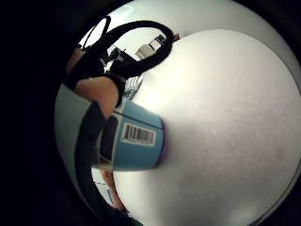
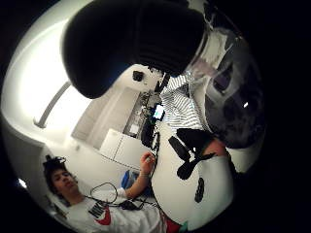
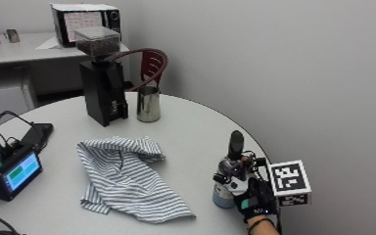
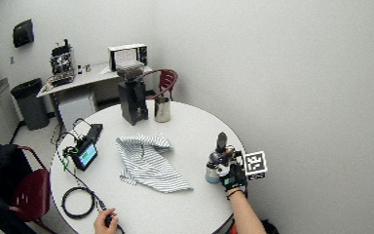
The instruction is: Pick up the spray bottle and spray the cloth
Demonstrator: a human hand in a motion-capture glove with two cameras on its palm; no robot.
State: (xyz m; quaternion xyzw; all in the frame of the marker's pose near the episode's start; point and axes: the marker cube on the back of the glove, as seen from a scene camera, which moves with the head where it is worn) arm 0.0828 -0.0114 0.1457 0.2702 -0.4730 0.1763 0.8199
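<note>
Gloved hand (image 3: pixel 254 196) curls its fingers round the bottle (image 3: pixel 229 172) standing on the table (image 3: pixel 194 132) beside the cloth (image 3: pixel 126 178); only the little-finger palm view shows its barcode (image 1: pixel 138 134).

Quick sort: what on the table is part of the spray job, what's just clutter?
In play:
- spray bottle, gripped by the gloved right hand at the table edge
- striped cloth, crumpled mid-table, apart from the bottle

Clutter:
- black coffee grinder
- steel cup beside the grinder
- small screen device with cables
</note>
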